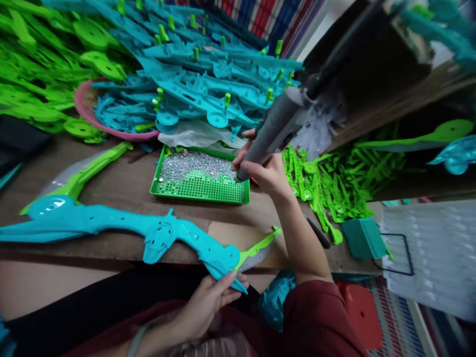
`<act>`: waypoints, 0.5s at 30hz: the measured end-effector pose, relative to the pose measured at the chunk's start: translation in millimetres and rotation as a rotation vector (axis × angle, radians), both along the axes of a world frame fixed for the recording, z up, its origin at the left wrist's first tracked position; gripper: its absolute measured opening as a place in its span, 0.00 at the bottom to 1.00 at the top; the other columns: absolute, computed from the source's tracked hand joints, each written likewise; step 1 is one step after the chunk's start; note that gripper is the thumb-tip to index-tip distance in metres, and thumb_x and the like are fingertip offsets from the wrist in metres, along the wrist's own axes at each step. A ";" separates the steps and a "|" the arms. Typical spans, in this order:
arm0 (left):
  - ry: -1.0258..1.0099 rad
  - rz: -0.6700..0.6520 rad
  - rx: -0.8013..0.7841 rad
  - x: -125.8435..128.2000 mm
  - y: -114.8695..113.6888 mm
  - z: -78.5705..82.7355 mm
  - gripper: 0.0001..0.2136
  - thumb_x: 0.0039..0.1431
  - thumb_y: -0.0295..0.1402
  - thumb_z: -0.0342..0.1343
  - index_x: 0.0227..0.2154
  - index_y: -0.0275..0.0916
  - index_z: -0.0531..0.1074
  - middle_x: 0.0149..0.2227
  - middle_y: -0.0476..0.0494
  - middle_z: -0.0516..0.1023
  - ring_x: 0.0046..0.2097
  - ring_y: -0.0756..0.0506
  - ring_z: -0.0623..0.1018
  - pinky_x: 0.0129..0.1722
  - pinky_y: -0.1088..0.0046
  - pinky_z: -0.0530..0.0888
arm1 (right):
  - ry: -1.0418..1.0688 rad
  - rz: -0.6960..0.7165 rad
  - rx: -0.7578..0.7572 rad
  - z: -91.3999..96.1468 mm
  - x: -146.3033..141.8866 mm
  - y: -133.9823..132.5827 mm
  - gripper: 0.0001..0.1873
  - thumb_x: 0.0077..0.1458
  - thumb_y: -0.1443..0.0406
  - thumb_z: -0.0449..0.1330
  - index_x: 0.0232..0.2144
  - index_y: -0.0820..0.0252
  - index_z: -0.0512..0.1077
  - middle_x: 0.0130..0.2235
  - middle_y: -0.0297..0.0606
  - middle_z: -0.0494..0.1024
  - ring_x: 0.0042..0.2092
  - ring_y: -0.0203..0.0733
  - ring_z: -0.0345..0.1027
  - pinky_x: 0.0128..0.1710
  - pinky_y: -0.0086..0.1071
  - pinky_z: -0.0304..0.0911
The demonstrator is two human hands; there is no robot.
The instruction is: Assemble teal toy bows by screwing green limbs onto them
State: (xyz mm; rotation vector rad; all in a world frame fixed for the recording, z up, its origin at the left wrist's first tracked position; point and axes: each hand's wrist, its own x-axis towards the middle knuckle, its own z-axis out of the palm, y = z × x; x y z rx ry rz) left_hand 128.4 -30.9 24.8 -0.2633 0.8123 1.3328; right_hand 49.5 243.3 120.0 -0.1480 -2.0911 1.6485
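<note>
- Landmark: green tray [201,196], mid-table [126,183], far half heaped with small silver screws [193,163], near half bare mesh.
- Right hand [266,173] is at the tray's right edge. Fingers are clenched round the low end of a grey driver [275,129], gripped close to the tip, which looks like it's for fine control.
- Driver tip is down in the tray's right corner, at the edge of the screw heap. Touching a screw or not: can't tell. The barrel tilts up and away to the right.
- Teal bow-shaped part [111,225] lies in front of the tray, flat along the near table edge, running left to right.
- Left hand [208,302] is below the table edge, in front of the tray. Fingers grasp the part's right end from underneath, thumb on top. Likely a steadying hold, as the table carries most of the weight.
- Lime tip [256,245] sticks out of that same end, past the left hand, just under the right forearm.
- Behind the tray: pink basket [84,106] and a big stack of teal mouldings [208,74], many with lime pegs. Stock sits out of the work zone but within reach.
- Right of the tray: loose lime pieces [334,183] under a shelf.
- Left of the tray: a second lime and teal part [85,171] lying flat.
</note>
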 end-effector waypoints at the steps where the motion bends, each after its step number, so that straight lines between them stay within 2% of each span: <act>1: 0.021 0.003 0.011 1.1 0.2 -2.2 0.24 0.48 0.52 0.70 0.39 0.38 0.81 0.47 0.36 0.84 0.52 0.37 0.81 0.53 0.62 0.77 | 0.044 -0.050 -0.034 -7.3 -3.4 -3.0 0.27 0.52 0.54 0.66 0.51 0.53 0.64 0.30 0.28 0.74 0.30 0.37 0.72 0.31 0.34 0.69; 5: -0.011 0.004 -0.007 4.1 0.6 -8.2 0.25 0.45 0.51 0.72 0.43 0.40 0.81 0.51 0.36 0.83 0.52 0.35 0.82 0.50 0.59 0.80 | 0.224 -0.305 -0.123 -44.4 -13.9 -13.6 0.23 0.53 0.53 0.64 0.47 0.51 0.61 0.25 0.23 0.68 0.22 0.33 0.64 0.23 0.31 0.63; 8: -0.001 -0.010 -0.055 4.7 1.3 -7.4 0.27 0.43 0.52 0.73 0.44 0.41 0.81 0.50 0.35 0.83 0.51 0.34 0.82 0.48 0.59 0.81 | 0.256 -0.357 -0.142 -64.1 -19.5 -16.8 0.22 0.53 0.53 0.64 0.46 0.50 0.61 0.23 0.21 0.65 0.20 0.33 0.61 0.21 0.30 0.62; 12: 0.042 -0.052 -0.060 4.3 2.3 -9.2 0.28 0.44 0.56 0.70 0.42 0.41 0.81 0.47 0.37 0.84 0.51 0.35 0.82 0.47 0.60 0.81 | 0.240 -0.403 -0.121 -69.2 -21.5 -17.5 0.21 0.53 0.52 0.62 0.45 0.49 0.62 0.22 0.22 0.64 0.20 0.33 0.60 0.21 0.30 0.61; 15: 0.074 -0.141 -0.015 5.3 3.1 -16.5 0.29 0.42 0.58 0.70 0.42 0.42 0.79 0.48 0.39 0.83 0.52 0.35 0.81 0.46 0.61 0.81 | 0.216 -0.422 -0.108 -66.8 -21.3 -18.6 0.20 0.53 0.52 0.61 0.45 0.49 0.62 0.22 0.22 0.63 0.20 0.33 0.59 0.21 0.30 0.61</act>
